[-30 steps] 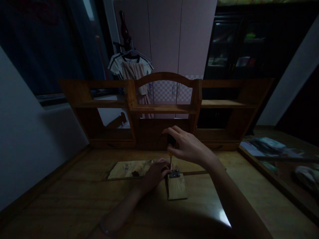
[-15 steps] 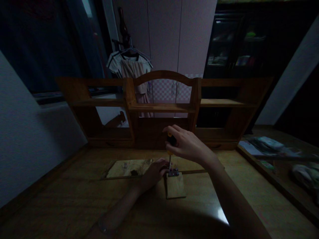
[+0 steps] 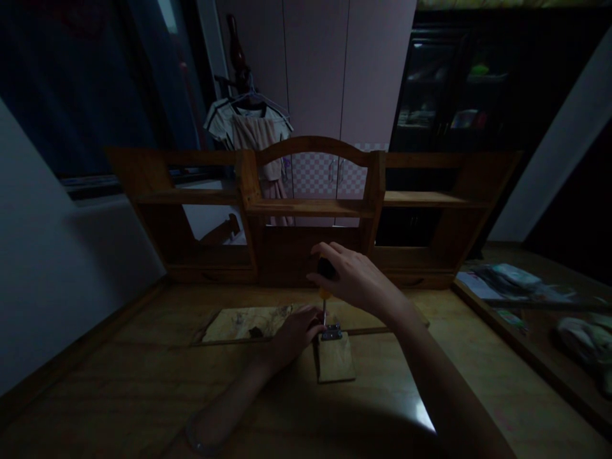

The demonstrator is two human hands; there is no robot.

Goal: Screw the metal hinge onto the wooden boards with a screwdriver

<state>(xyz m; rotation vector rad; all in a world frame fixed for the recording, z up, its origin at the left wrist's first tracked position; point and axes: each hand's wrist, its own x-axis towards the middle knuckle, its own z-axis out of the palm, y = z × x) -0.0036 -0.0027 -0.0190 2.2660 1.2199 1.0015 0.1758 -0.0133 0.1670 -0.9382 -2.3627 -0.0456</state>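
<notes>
My right hand [image 3: 356, 277] is closed round the yellow and black handle of a screwdriver [image 3: 325, 294]. The screwdriver stands nearly upright, its tip at a small metal hinge [image 3: 331, 332]. Under the hinge's near side lies a short wooden piece [image 3: 336, 360], and a long wooden board [image 3: 229, 324] with a rough, worn left part lies beyond. My left hand [image 3: 299, 328] rests on this board, thumb and fingers closed at the hinge's left edge beside the screwdriver tip. Whether a screw sits under the tip is too small and dark to tell.
A wooden shelf unit [image 3: 310, 207] rises at the back of the wooden tabletop [image 3: 157, 376]. A raised wooden edge [image 3: 516, 357] runs along the right, with plastic-wrapped things [image 3: 516, 278] and a cloth bundle [image 3: 586, 341] past it. Clothes [image 3: 258, 124] hang behind the shelf.
The fingers of my right hand have shifted slightly round the screwdriver handle. My left hand, the hinge and the boards stay almost where they were.
</notes>
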